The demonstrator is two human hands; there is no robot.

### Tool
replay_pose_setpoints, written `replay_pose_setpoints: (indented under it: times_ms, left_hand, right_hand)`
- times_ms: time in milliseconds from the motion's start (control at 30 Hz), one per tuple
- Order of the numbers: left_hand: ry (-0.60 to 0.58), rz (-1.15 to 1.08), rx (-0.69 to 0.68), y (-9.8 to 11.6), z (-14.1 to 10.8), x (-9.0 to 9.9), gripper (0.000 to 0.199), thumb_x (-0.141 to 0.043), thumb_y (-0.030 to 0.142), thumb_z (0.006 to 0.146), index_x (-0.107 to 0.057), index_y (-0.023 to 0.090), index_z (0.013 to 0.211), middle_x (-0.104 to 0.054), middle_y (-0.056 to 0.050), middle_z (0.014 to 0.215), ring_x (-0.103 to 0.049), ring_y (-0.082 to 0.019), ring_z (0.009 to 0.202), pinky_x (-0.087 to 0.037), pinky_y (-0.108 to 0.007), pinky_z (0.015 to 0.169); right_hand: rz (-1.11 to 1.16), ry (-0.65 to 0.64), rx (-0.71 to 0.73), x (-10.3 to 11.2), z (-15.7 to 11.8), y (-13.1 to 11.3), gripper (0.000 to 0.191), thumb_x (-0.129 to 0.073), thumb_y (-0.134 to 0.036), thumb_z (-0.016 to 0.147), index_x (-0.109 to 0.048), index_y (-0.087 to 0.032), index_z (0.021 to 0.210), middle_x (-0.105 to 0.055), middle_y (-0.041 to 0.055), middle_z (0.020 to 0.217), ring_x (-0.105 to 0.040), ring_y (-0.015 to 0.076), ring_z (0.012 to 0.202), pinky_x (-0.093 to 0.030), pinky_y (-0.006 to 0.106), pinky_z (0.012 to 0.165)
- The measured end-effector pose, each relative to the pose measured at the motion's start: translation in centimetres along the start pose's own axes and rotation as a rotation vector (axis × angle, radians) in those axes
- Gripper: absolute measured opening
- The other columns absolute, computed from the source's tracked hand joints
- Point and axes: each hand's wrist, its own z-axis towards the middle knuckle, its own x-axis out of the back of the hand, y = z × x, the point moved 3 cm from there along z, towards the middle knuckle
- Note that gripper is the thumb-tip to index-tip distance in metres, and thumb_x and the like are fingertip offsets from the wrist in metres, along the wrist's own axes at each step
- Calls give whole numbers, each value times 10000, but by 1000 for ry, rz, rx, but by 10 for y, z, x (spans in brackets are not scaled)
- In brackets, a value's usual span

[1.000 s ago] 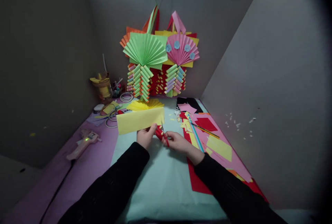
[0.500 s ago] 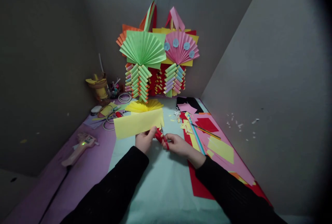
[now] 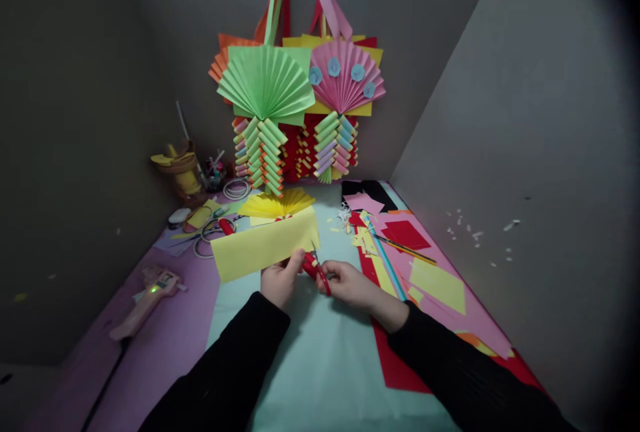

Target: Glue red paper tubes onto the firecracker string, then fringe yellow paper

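Observation:
My left hand (image 3: 280, 282) pinches the lower edge of a rectangular sheet of yellow paper (image 3: 257, 247), thumb on top and fingers underneath. In my right hand (image 3: 347, 285) is a pair of scissors (image 3: 325, 280) with red handles. Their blades point up at the paper's right end, and I cannot tell whether they are open or shut. A red piece shows between my two hands, partly covered by fingers. Just behind the sheet lies a folded yellow paper fan (image 3: 277, 203).
Green and pink paper fans (image 3: 265, 82) (image 3: 345, 72) with dangling rolled strips hang at the back wall. A glue gun (image 3: 147, 305) with a cord lies left. At right are a pencil (image 3: 405, 249), red paper (image 3: 407, 235) and yellow scraps (image 3: 367, 242). A pot (image 3: 185, 172) stands back left.
The view has shifted and tilted slightly downward. The yellow sheet sits a little lower at its left end. Both hands keep their hold on the paper and the scissors.

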Motion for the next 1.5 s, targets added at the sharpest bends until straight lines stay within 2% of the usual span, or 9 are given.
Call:
replay_pose_setpoints:
  times_ms: [267, 467, 667, 833, 1133, 1500]
  left_hand:
    - [-22, 94, 27, -8, 0, 0, 395, -623, 474, 754, -553, 174, 506, -569, -15, 516, -561, -155, 571, -466, -295, 658]
    - [-12, 90, 26, -5, -1, -3, 362, -646, 458, 728, -567, 171, 520, -541, 1, 492, -513, -136, 522, -454, -289, 623]
    - [-18, 109, 34, -9, -1, -2, 365, -650, 446, 734, -559, 172, 510, -545, -2, 504, -513, -135, 535, -446, -286, 633]
    - [-24, 98, 17, -11, -1, -3, 358, -657, 440, 733, -564, 171, 517, -559, -4, 519, -520, -136, 547, -452, -290, 655]
    - [-11, 115, 35, -6, -2, -4, 383, -666, 477, 703, -563, 175, 491, -560, -9, 489, -536, -148, 534, -471, -301, 657]
    - [-23, 127, -2, 4, -4, -7, 384, -645, 485, 710, -587, 174, 492, -575, -21, 494, -567, -163, 553, -488, -316, 679]
  right_hand:
    - [15, -14, 17, 0, -3, -4, 200, -683, -312, 667, -550, -167, 706, -572, -21, 655, -492, 102, 581, -363, 232, 566]
    - [15, 11, 6, 1, -3, -4, 226, -697, -329, 653, -545, -173, 716, -573, -12, 682, -511, 123, 620, -375, 240, 571]
    - [17, 9, 16, 1, -4, -6, 214, -694, -320, 656, -554, -171, 719, -593, -3, 706, -530, 130, 646, -404, 253, 614]
    - [-4, 20, -6, 3, -5, -6, 197, -677, -317, 666, -555, -174, 727, -579, -5, 702, -511, 126, 630, -388, 247, 585]
    - [12, 42, -7, 1, -5, -7, 220, -694, -329, 665, -542, -176, 708, -587, -8, 684, -498, 118, 609, -377, 237, 559]
    - [50, 48, -3, 2, -6, -10, 347, -753, -451, 634, -550, -174, 686, -573, -19, 647, -498, 114, 591, -364, 236, 553]
